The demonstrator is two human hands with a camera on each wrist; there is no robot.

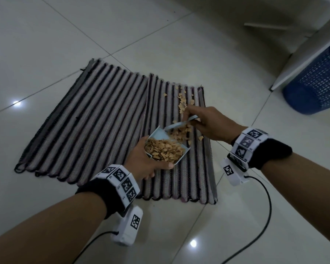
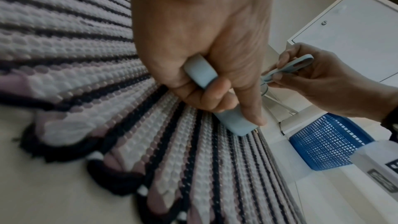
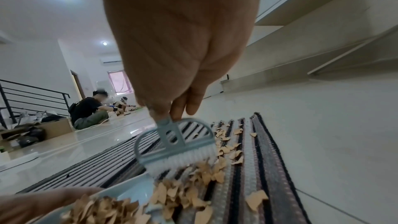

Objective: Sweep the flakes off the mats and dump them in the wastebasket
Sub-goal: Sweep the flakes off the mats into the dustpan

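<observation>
Hiding: dustpan (image 1: 161, 137) handle, buried in L hand (image 1: 151, 164) fist.
Wastebasket (image 1: 316, 80): rim cut off.
Brush (image 3: 175, 144): R hand (image 1: 211, 123) pinches handle; bristles on flakes (image 1: 163, 148) at pan lip, mat (image 1: 179, 174).

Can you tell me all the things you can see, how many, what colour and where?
mats: two, striped grey and black, side by side on the floor
flakes: many, tan, in the dustpan and on the right mat
dustpan: one, light blue, on the right mat
brush: one, light blue with white bristles, at the dustpan's mouth
wastebasket: one, blue mesh, far right
floor: white tiles
people: two, sitting far off, right wrist view
left hand: grips the dustpan
right hand: pinches the brush handle
</observation>
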